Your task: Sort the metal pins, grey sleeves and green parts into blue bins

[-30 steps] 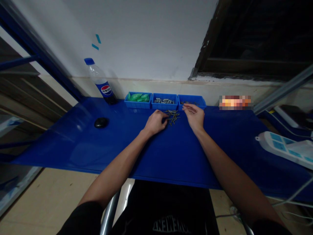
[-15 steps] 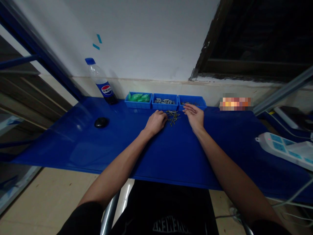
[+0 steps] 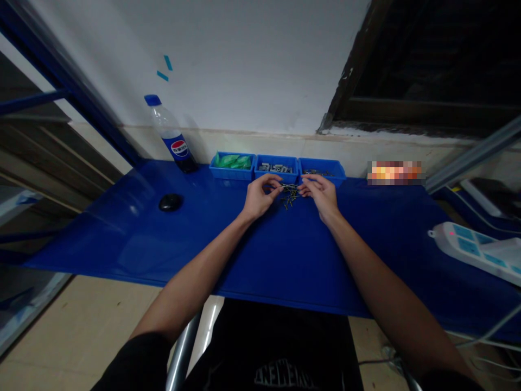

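A small pile of brass-coloured screws (image 3: 290, 200) lies on the blue tabletop (image 3: 280, 255) between my two hands. Just left of it, my left hand (image 3: 261, 196) has its thumb and fingers curled together at the pile's edge. On the other side, my right hand (image 3: 321, 195) brings its thumb and fingertips together over the pile's right edge. What either set of fingertips pinches is too small to make out. Behind the hands stand three blue bins: a bin with green packets (image 3: 231, 173), a bin of grey metal parts (image 3: 272, 176) and a bin with some screws (image 3: 341, 172).
A cola bottle (image 3: 177, 146) stands at the back left, with a black computer mouse (image 3: 170, 202) in front of it. A white power strip (image 3: 468, 244) lies at the right edge. A pale wall (image 3: 252, 70) rises behind the bins. Something at the back right is blurred out.
My left hand has lifted slightly from the pile, its thumb and fingers now showing. My right hand has moved left and down from the bin's front to the pile.
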Tool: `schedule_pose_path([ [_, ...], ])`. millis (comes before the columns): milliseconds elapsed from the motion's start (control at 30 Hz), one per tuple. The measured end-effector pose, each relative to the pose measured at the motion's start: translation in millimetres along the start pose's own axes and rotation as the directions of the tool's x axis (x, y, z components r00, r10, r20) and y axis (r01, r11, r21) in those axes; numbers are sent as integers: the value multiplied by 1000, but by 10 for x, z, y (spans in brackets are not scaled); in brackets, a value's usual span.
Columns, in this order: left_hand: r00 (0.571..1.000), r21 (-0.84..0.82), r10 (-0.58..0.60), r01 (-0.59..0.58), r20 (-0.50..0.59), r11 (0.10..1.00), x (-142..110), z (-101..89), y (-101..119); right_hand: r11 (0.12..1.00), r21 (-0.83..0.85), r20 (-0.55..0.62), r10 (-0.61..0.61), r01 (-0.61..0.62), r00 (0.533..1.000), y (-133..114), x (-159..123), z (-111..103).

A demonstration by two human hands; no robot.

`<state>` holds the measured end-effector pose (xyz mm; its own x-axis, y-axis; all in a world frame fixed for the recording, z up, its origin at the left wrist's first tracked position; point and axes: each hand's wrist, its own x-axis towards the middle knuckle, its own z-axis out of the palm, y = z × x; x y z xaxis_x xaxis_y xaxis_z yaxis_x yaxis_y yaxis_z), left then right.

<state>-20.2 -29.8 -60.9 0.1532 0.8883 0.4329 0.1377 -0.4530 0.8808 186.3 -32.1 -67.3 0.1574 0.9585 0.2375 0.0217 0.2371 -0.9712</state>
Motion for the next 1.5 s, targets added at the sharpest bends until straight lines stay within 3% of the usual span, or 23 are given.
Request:
schedule_pose_path([
  [133, 1000, -47, 9, -9, 5, 999, 4, 3, -2, 994, 77, 141, 68, -80, 988, -23, -54, 60],
  [433, 999, 27, 39, -40, 33, 999, -36, 17, 35, 979, 128, 199, 133, -160, 971, -62, -93, 71],
  [567, 990, 253, 117, -132, 73, 959, -59, -25, 15, 996, 78, 102, 40, -48, 994, -56, -73, 80],
  [700, 943, 491, 163, -293, 291, 821, -79, -45, -45, 994, -9, -78, -113, 113, 991, -64, -16, 24],
  [867, 907, 584, 93, -340, 410, 737, -103, -19, -125, 990, -71, -86, -128, 122, 988, -53, 37, -62],
  [1033, 926, 586, 84, -301, 368, 753, -86, -39, -101, 998, -22, -111, -60, 58, 992, -56, 24, -53],
  [1267, 978, 502, 12, -118, 209, 857, -69, -73, -119, 999, -19, -100, -42, 40, 994, -31, 19, -58],
  [1500, 998, 396, -12, -15, 67, 918, -74, -62, -125, 999, 21, -87, -29, 31, 996, -16, 19, -65],
])
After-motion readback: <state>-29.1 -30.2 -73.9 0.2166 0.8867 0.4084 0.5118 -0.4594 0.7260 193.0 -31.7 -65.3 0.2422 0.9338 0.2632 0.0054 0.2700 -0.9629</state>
